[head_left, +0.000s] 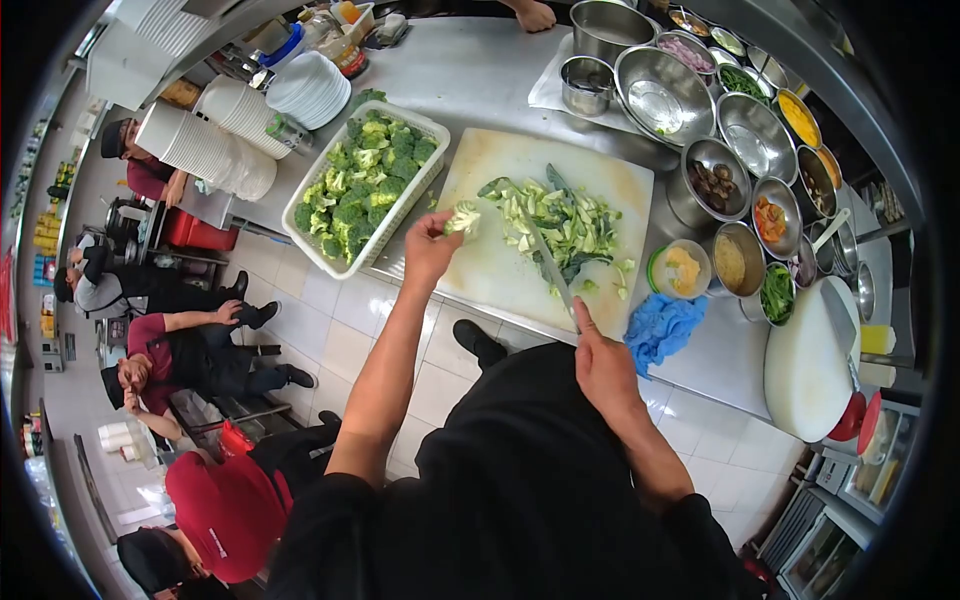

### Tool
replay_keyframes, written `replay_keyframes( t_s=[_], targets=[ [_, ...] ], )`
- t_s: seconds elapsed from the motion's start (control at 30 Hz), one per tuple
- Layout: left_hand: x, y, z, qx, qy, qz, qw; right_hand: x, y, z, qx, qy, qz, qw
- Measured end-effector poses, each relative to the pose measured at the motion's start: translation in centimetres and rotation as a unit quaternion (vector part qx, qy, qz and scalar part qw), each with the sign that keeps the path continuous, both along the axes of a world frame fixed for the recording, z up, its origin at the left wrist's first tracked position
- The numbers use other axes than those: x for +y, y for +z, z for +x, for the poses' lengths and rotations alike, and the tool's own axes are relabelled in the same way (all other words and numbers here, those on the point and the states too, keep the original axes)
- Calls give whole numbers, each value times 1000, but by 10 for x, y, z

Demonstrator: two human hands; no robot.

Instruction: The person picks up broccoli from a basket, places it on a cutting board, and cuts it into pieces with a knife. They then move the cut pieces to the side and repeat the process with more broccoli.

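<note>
My left hand (430,245) pinches a small pale green vegetable piece (463,218) over the left edge of the cream cutting board (610,170), beside the white basket (318,257) of broccoli florets (365,180). My right hand (603,365) grips the handle of a knife (548,262), whose blade points up into a pile of chopped green vegetable (560,222) in the middle of the board.
Several steel bowls (663,95) and small tubs of ingredients line the counter's right side. A blue cloth (662,325) and a round white board (805,370) lie near the counter edge. Stacked white plates (310,88) and containers (205,148) stand at left. Several people sit on the floor below; another person's hand (533,14) rests at the far edge.
</note>
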State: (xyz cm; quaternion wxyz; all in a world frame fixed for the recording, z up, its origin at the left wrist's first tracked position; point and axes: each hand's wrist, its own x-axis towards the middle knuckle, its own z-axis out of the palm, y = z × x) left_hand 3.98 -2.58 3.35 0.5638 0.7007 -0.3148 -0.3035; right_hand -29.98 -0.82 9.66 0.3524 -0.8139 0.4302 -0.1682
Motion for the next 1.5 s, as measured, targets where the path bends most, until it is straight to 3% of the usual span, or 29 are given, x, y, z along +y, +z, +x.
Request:
replay_keyframes(
  t_s=[0.03, 0.07, 0.1, 0.2, 0.33, 0.5, 0.67, 0.93, 1.07, 1.13, 1.17, 1.2, 1.3, 1.37, 1.5],
  targets=[
    [2, 0, 1, -1, 0, 0, 1000, -2, 2, -2, 23, 1, 12, 1000],
    [3, 1, 2, -177, -20, -56, 982, -3, 2, -2, 22, 0, 12, 1000],
    [5, 2, 2, -346, -42, -111, 931, -3, 0, -2, 34, 22, 16, 999],
    [16, -9, 0, -396, -102, -14, 913, 4, -4, 0, 41, 48, 33, 997],
    [17, -10, -10, -373, -59, -68, 923, 10, -9, 5, 34, 62, 65, 995],
    [11, -7, -4, -291, -98, -2, 952, 5, -16, 18, 60, 78, 57, 993],
    [0, 5, -11, -385, -93, 89, 914, -1, -20, 37, 31, 74, 42, 996],
    [-11, 11, -10, -399, -129, 153, 895, 5, -8, 62, 159, 96, 80, 979],
    [-13, 12, -18, -411, -105, 181, 887, -8, -39, 73, 148, 93, 90, 980],
    [-4, 12, -10, -406, -149, 140, 891, -25, -36, 62, 64, 116, 84, 988],
    [-2, 13, -4, -398, -192, 96, 892, -44, -17, 50, 12, 63, 420, 905],
    [4, 12, 0, -398, -187, 96, 893, -52, -17, 39, -35, 47, 463, 885],
    [25, -3, 18, -371, -169, -21, 913, -49, -14, 21, -15, 53, 420, 906],
    [32, -4, 18, -385, -145, -35, 911, -27, -20, 11, 56, 113, 203, 971],
    [36, -10, 10, -381, -77, -25, 921, 2, -13, 14, 60, 112, 104, 987]
  ],
)
